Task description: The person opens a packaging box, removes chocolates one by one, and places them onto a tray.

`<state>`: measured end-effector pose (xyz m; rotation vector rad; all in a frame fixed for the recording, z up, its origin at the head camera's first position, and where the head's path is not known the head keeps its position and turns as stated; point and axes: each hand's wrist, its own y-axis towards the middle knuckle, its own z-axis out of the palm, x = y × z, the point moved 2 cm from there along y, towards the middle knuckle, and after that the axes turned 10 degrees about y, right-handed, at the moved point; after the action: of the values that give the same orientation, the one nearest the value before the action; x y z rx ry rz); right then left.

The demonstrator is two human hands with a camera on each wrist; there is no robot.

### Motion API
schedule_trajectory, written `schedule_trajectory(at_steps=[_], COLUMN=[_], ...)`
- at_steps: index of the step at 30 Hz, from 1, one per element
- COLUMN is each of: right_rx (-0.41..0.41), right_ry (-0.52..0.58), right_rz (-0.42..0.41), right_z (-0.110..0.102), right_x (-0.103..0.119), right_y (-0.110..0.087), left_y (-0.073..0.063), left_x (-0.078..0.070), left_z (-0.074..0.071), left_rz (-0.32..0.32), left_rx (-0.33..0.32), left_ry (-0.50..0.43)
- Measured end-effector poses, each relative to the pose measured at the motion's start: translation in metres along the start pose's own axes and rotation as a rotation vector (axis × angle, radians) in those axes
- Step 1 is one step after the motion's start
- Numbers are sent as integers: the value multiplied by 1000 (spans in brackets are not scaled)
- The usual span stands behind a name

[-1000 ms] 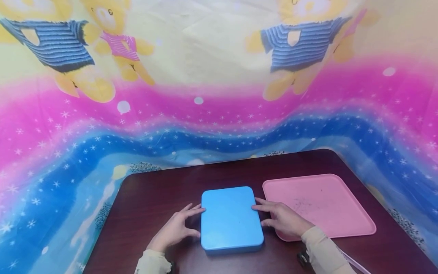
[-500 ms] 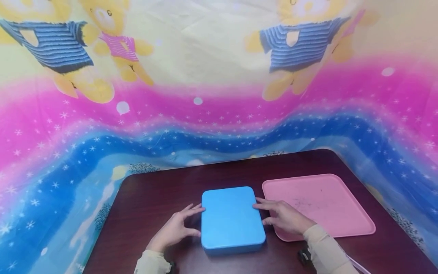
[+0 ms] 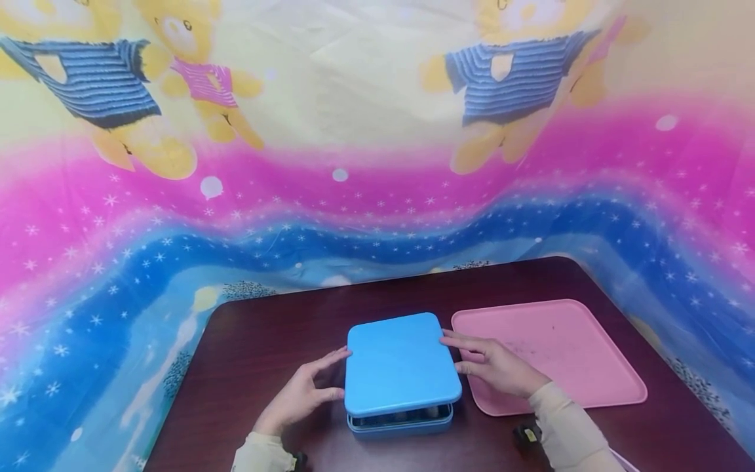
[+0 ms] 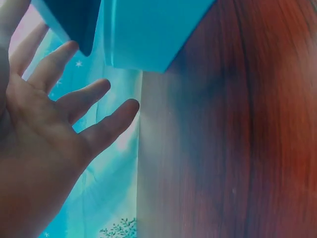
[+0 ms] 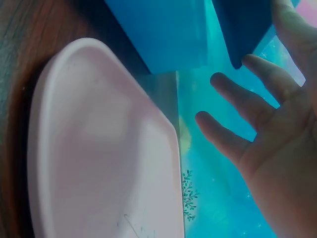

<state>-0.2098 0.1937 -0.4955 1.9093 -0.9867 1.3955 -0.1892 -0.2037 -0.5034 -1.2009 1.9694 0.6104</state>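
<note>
A light-blue lid [image 3: 401,364] is raised over its blue box [image 3: 404,431], its front edge above the rim. Through the front gap shows a dark interior, the contents mostly hidden. My left hand [image 3: 295,396] presses the lid's left side with extended fingers and thumb. On the other side my right hand [image 3: 504,368] presses the lid's right edge, fingers fairly straight. In the left wrist view, the lid's dark underside [image 4: 74,20] stands apart from the box wall [image 4: 148,37], lower fingers spread. The right wrist view likewise shows spread fingers at the lid [image 5: 242,29].
A shallow pink tray [image 3: 590,367] with dark marks lies just right of the box, partly under my right forearm. Both stand on a dark brown wooden table [image 3: 283,328]. A curtain [image 3: 354,118] printed with bears hangs behind the table.
The lid has come up off the box, opening a gap along the front. Both hands have risen slightly with it; the box and tray stay put.
</note>
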Motion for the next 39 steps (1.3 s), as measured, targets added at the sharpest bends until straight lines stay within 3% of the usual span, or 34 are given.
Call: schedule_trajectory(at_steps=[7,14,23,28,39], right_rx=[-83,-170,-301,-360,-500], right_ry=[-42,-39,-165,-174,-226], right_rz=[-9,-112,-237,-240,-285], right_z=[2,9,15,18,22], right_x=[4,9,19,26,39], right_y=[3,9,17,20,26], left_y=[5,11,13,15,18], left_x=[-8,-13,-23,-29,-39], left_z=[1,3,0,-3,-4], left_rz=[-29,-34,16,33,154], left_rx=[-99,-304,-487,-585,-715], left_ry=[-57,99,185,239,343])
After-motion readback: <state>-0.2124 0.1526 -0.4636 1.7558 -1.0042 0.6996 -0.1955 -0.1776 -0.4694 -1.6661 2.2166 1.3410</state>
